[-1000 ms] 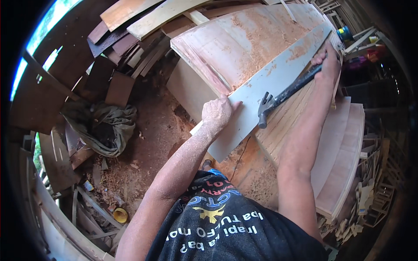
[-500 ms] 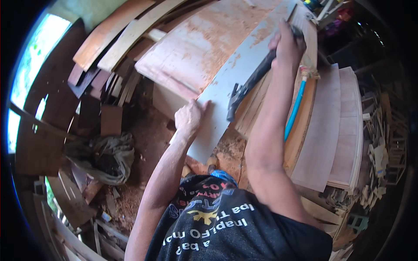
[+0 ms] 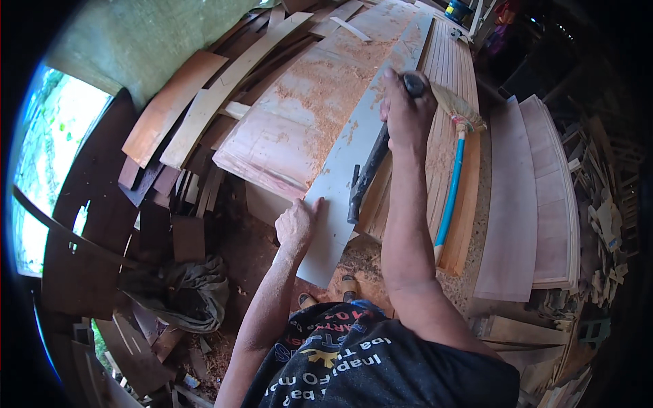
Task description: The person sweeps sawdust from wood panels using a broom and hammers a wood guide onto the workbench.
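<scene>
Along white board (image 3: pixel 333 231), my left hand (image 3: pixel 296 223) clamps edge, seemingly for steadiness; right hand (image 3: pixel 410 107) grips hammer (image 3: pixel 373 163), head toward me.

My right hand (image 3: pixel 410 112) grips a hammer (image 3: pixel 373 163); my left hand (image 3: pixel 296 223) holds the white strip (image 3: pixel 357 146) by the panels' (image 3: pixel 262 139) near right corner.

One daylit opening (image 3: pixel 68 170) to my left, greenery (image 3: pixel 56 88) beyond; one pale, stained wall (image 3: pixel 163 51) above it; one dark brown wall panel (image 3: pixel 88 265), daylight showing through gaps; one brown floor (image 3: pixel 248 265), littered with shavings (image 3: pixel 218 343); room's right side, deeply shadowed.
</scene>
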The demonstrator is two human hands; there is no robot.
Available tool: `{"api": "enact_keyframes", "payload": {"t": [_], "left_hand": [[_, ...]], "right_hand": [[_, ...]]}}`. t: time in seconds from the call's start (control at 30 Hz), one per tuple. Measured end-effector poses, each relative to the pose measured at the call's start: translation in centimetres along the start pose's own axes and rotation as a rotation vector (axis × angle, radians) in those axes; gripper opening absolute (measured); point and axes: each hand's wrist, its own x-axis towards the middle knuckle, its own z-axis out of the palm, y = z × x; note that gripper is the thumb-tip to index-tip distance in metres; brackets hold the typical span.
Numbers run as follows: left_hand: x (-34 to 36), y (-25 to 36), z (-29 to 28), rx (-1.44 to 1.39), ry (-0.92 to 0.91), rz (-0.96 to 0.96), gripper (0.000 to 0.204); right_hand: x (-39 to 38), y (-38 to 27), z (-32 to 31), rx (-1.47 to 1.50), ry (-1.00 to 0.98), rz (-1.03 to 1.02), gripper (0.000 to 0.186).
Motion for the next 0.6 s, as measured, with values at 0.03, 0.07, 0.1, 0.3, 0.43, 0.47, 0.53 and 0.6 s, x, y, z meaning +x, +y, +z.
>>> {"api": "enact_keyframes", "payload": {"t": [0.03,0.07,0.1,0.3,0.43,0.47,0.53,0.6], "left_hand": [[-0.4,-0.1,0.2,-0.008,-0.017,0.018,0.065],[-0.5,-0.1,-0.1,0.005,-0.045,0.005,0.064],[-0.5,-0.2,-0.1,-0.01,-0.045,0.008,0.064],[-0.6,0.0,-0.1,-0.012,-0.022,-0.01,0.064],[-0.2,-0.4,0.0,-0.03,-0.049,-0.036,0.065],[-0.4,-0.4,0.1,-0.03,-0.047,-0.03,0.065],[-0.5,0.2,-0.7,-0.05,-0.098,-0.039,0.065],[-0.2,0.1,-0.3,-0.019,-0.053,0.002,0.065]], "right_hand": [[0.8,0.3,0.1,0.008,-0.012,-0.019,0.022],[0.6,-0.2,0.4,0.02,-0.033,-0.037,0.022],[-0.5,-0.6,0.1,0.018,-0.037,-0.006,0.022],[-2.6,-2.1,-0.6,0.084,-0.019,-0.059,0.023],[-2.1,-2.2,0.7,0.1,-0.031,-0.041,0.025],[-1.4,-1.8,0.3,0.117,-0.069,-0.077,0.028],[-0.3,-0.5,0.1,0.081,-0.084,-0.036,0.029],[1.1,2.4,0.0,0.036,-0.076,0.08,0.032]]}}
